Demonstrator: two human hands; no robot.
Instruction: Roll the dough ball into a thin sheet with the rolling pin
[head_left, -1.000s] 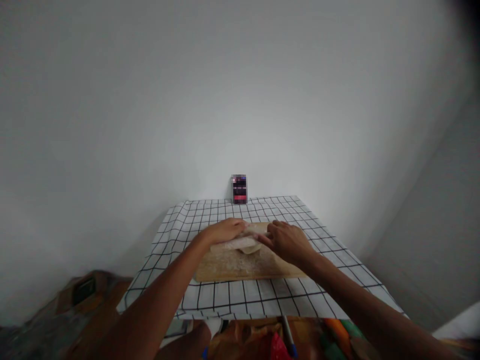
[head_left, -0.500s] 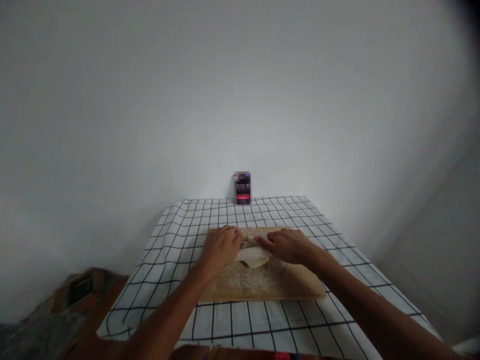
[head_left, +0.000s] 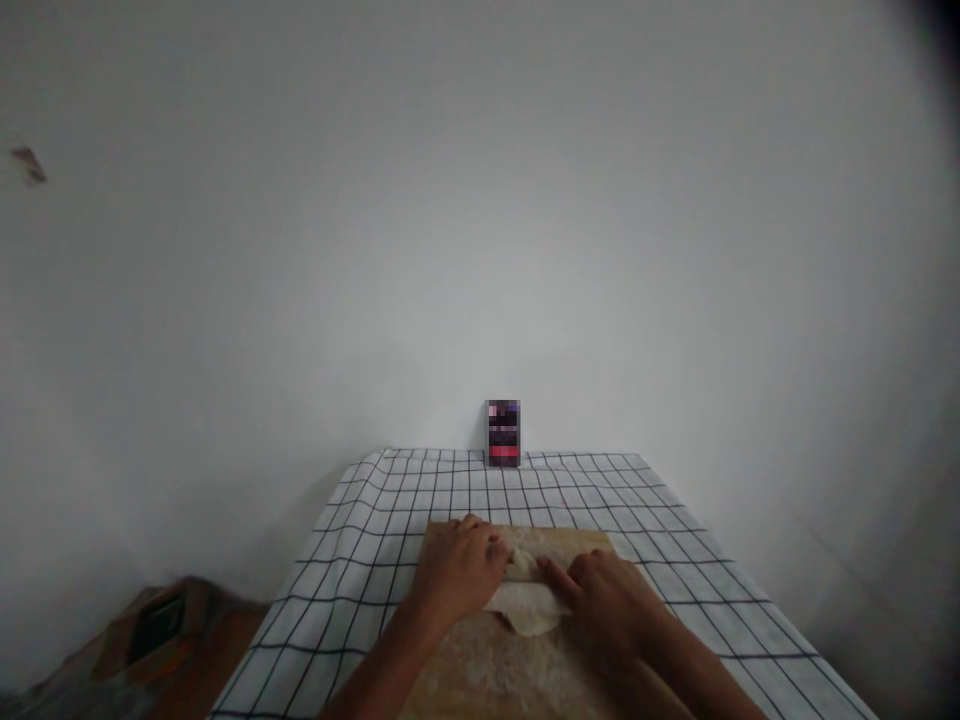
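Comparing with half a second earlier, the board (head_left: 525, 660) and both hands are seen lower in the view, and more wall is shown above. The left hand (head_left: 457, 575) is laid, fingers curled, over the left end of the rolled dough (head_left: 525, 590), which it presses at the middle of the floured board. The right hand (head_left: 611, 605) is placed on the roll's right end, fingers bent against it. A checked cloth (head_left: 360, 560) is spread under the board. A small dark box (head_left: 503, 433) is stood against the wall, well apart from the hands. A brown object (head_left: 157, 630) is seen at lower left, blurred.
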